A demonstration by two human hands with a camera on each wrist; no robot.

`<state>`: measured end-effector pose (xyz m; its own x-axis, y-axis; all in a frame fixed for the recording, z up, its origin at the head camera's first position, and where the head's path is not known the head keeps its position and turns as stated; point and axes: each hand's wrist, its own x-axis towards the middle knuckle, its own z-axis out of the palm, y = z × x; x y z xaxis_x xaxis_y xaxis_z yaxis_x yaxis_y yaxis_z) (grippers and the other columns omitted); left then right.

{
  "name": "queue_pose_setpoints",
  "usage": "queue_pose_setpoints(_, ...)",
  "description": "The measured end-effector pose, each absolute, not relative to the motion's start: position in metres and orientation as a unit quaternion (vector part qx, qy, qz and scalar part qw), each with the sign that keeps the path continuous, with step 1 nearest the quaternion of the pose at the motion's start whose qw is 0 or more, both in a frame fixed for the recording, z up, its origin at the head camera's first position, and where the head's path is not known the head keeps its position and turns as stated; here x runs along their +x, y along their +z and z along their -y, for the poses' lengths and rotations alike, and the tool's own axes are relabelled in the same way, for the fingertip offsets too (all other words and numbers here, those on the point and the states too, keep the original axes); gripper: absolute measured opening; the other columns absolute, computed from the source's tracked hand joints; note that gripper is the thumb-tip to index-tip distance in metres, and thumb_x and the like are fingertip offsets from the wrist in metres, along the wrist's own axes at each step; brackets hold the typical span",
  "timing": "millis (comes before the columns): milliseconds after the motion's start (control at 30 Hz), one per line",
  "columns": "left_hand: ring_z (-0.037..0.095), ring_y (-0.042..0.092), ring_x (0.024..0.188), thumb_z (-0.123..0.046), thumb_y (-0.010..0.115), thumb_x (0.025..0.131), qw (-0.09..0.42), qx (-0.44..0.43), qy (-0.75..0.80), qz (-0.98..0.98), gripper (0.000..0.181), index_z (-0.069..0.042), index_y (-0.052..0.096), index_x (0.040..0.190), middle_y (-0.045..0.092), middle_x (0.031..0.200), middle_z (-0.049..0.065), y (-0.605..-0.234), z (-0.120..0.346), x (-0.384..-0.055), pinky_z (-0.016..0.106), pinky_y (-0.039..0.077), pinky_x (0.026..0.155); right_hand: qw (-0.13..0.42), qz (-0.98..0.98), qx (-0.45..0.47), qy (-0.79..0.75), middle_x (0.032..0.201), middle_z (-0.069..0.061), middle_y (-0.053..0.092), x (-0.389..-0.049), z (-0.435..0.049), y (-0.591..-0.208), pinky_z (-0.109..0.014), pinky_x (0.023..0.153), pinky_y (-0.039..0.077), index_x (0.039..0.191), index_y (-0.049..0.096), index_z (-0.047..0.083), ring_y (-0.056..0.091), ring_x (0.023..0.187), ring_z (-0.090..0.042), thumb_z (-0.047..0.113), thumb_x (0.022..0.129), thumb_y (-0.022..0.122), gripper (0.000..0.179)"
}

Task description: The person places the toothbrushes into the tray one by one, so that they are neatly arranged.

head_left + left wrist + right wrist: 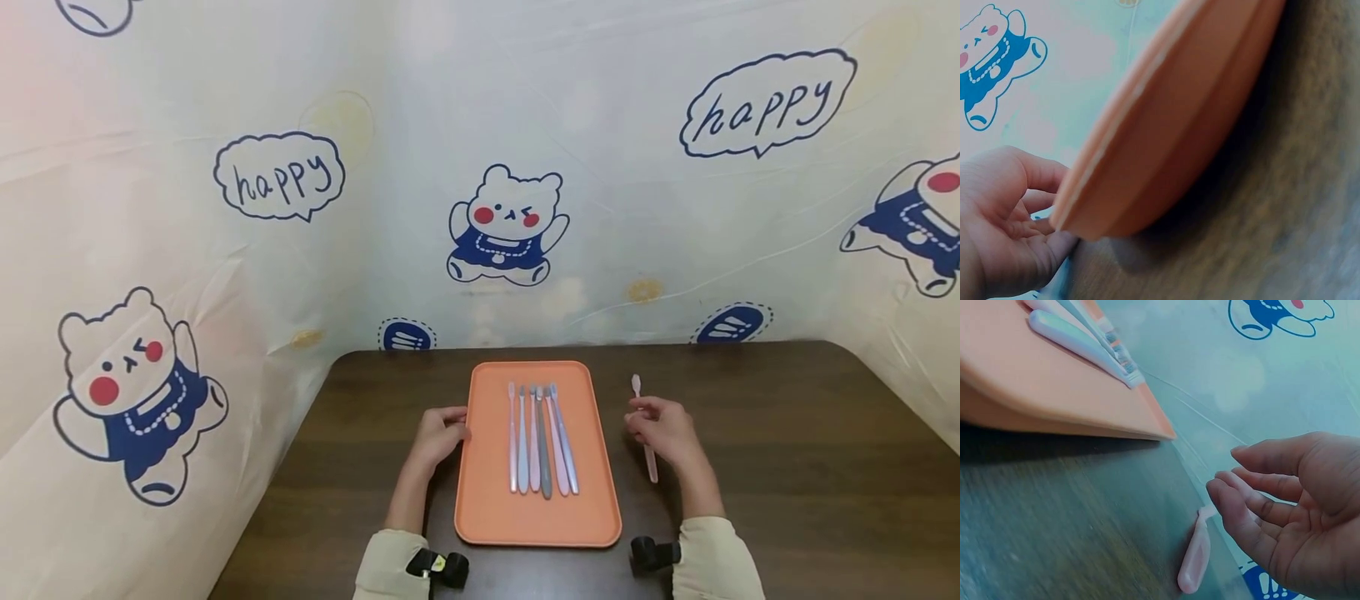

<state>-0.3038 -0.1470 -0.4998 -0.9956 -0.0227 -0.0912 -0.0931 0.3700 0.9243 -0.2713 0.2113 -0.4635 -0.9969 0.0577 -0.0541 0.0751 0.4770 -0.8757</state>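
An orange tray lies on the dark table, with several toothbrushes in pink, blue and grey side by side on it, heads toward the far end. At the tray's left edge, my left hand pinches the rim between thumb and fingers, as the left wrist view shows. A single pale pink toothbrush rests on the table right of the tray. My right hand hovers over its middle, fingers loosely bent. In the right wrist view a gap shows between thumb and fingertips, and the toothbrush lies beyond them, its head hidden.
The brown wooden table extends to both sides of the tray. Behind it hangs a pale curtain printed with bears and "happy" bubbles, close to the table's far edge. A black wrist device sits by each sleeve.
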Motion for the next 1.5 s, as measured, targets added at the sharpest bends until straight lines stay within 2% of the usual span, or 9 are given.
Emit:
queue_pose_setpoints(467,0.023,0.065,0.099,0.003,0.06,0.079,0.023,-0.029,0.56,-0.828,0.048,0.009,0.067,0.126,0.07,0.116,0.024,-0.493,0.147,-0.308,0.028,0.054,0.075,0.0,-0.854,0.061,-0.517,0.114,-0.035,0.069,-0.273,-0.224,-0.464,-0.032,0.072,0.062,0.132,0.055,-0.018,0.073,0.079,-0.016,0.006,0.095,0.061,0.044)
queue_pose_setpoints(667,0.023,0.064,0.1,0.004,0.06,0.078,0.024,-0.032,0.562,-0.826,0.049,0.009,0.067,0.126,0.07,0.116,0.024,-0.496,0.147,-0.308,0.027,0.052,0.075,0.001,-0.857,0.077,-0.509,0.12,-0.038,0.065,-0.271,-0.227,-0.465,-0.03,0.074,0.062,0.133,0.054,-0.018,0.073,0.082,-0.017,0.006,0.095,0.061,0.045)
queue_pose_setpoints(1000,0.028,0.063,0.108,0.003,0.06,0.079,0.036,-0.032,0.558,-0.828,0.051,0.008,0.065,0.129,0.068,0.122,0.024,-0.498,0.149,-0.304,0.029,0.053,0.077,0.008,-0.884,0.092,-0.457,0.11,-0.029,0.072,-0.269,-0.231,-0.469,-0.025,0.068,0.057,0.13,0.059,-0.014,0.069,0.078,-0.012,0.011,0.094,0.062,0.044)
queue_pose_setpoints(1200,0.027,0.063,0.108,0.002,0.06,0.08,0.037,-0.035,0.555,-0.83,0.05,0.006,0.065,0.13,0.068,0.122,0.023,-0.498,0.148,-0.304,0.029,0.053,0.077,0.013,-0.897,0.1,-0.431,0.103,-0.026,0.073,-0.269,-0.232,-0.471,-0.028,0.067,0.055,0.128,0.061,-0.013,0.068,0.078,-0.017,0.013,0.09,0.067,0.046)
queue_pose_setpoints(1500,0.027,0.063,0.108,0.003,0.06,0.081,0.033,-0.036,0.553,-0.832,0.049,0.006,0.065,0.13,0.068,0.122,0.023,-0.499,0.147,-0.303,0.03,0.054,0.078,0.024,-0.902,0.11,-0.417,0.098,-0.022,0.075,-0.269,-0.23,-0.473,-0.026,0.067,0.048,0.126,0.061,-0.013,0.067,0.081,-0.021,0.016,0.089,0.072,0.049)
